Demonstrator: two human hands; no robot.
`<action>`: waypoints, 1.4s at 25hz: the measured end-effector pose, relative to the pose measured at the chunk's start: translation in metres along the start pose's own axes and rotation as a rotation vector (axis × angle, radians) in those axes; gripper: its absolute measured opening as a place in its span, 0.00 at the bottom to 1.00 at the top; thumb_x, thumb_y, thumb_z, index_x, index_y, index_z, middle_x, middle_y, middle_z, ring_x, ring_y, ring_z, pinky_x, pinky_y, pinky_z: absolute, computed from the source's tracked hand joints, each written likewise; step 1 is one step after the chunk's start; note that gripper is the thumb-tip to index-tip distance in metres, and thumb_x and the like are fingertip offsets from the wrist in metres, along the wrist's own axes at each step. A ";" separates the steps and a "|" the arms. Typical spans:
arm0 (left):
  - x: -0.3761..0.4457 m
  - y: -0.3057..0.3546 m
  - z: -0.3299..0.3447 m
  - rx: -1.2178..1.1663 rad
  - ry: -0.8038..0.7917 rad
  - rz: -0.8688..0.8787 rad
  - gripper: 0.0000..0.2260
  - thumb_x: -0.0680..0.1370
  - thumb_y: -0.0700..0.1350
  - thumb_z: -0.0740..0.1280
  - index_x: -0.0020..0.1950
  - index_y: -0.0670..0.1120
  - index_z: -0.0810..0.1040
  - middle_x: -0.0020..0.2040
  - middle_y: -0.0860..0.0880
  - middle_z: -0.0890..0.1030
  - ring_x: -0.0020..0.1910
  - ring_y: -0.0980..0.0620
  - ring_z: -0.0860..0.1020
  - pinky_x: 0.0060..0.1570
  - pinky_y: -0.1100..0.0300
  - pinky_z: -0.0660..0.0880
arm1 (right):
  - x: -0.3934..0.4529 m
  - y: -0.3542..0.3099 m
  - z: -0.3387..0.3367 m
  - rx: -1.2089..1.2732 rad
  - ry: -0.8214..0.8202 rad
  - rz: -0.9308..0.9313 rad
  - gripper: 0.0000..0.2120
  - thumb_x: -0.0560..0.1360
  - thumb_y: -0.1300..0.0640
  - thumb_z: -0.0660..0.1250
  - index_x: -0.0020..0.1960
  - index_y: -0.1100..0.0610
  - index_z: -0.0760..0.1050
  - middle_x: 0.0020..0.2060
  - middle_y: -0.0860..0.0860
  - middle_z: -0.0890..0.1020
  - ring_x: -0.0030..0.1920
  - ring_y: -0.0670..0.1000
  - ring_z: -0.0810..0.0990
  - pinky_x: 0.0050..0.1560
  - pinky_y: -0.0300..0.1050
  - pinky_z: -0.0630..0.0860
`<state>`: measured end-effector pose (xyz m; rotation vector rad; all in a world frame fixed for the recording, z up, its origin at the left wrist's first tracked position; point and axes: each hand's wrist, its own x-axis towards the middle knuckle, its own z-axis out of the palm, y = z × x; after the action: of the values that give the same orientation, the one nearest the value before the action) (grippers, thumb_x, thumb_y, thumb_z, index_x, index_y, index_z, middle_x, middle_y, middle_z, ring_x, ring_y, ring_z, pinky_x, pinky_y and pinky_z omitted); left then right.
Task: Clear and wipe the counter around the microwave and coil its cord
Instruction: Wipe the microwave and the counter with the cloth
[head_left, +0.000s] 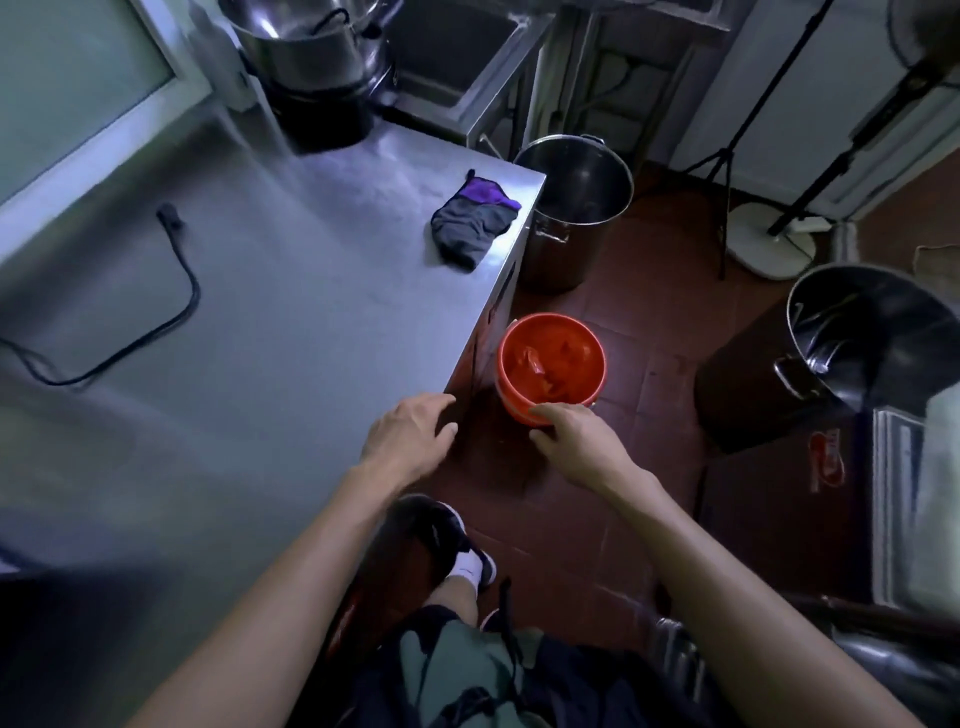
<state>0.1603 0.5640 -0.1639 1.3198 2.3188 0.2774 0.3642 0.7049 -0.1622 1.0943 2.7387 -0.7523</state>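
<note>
Left grip (410, 434): fingers relaxed and apart, holding nothing, at the desk's edge.
Right grip (574, 436): fingers curled over the near rim of the orange bucket (552, 364).
Desk (291, 322): steel top, filling the left side.
Cord (156, 317): black, lying loose at 9 o'clock, plug end at 10 o'clock.
Cloth (472, 223): grey and purple, crumpled at 12 o'clock by the desk's far corner.
Bucket: on the floor just beside the desk.
Steel pot (576, 208): on the floor at 1 o'clock.
</note>
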 end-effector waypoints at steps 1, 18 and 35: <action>0.018 -0.003 -0.004 -0.023 0.018 -0.009 0.20 0.79 0.54 0.63 0.71 0.54 0.71 0.69 0.52 0.75 0.65 0.46 0.75 0.60 0.51 0.73 | 0.019 -0.002 -0.007 -0.016 -0.010 -0.006 0.17 0.78 0.52 0.66 0.65 0.52 0.77 0.61 0.50 0.81 0.60 0.56 0.79 0.55 0.55 0.79; 0.199 -0.026 -0.062 -0.201 0.101 -0.140 0.23 0.80 0.52 0.63 0.74 0.51 0.68 0.71 0.50 0.71 0.68 0.46 0.71 0.64 0.51 0.71 | 0.259 -0.011 -0.082 -0.230 -0.082 -0.149 0.30 0.76 0.54 0.65 0.77 0.49 0.62 0.77 0.55 0.63 0.77 0.58 0.61 0.68 0.62 0.68; 0.377 0.028 -0.036 0.001 -0.006 -0.445 0.36 0.75 0.56 0.69 0.79 0.51 0.58 0.77 0.48 0.60 0.69 0.42 0.65 0.61 0.45 0.72 | 0.479 0.056 -0.086 -0.334 -0.343 -0.441 0.43 0.74 0.46 0.69 0.81 0.45 0.48 0.80 0.57 0.51 0.79 0.63 0.48 0.74 0.61 0.58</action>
<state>-0.0003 0.9015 -0.2291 0.7686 2.5264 0.1266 0.0559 1.0782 -0.2373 0.2672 2.6837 -0.4394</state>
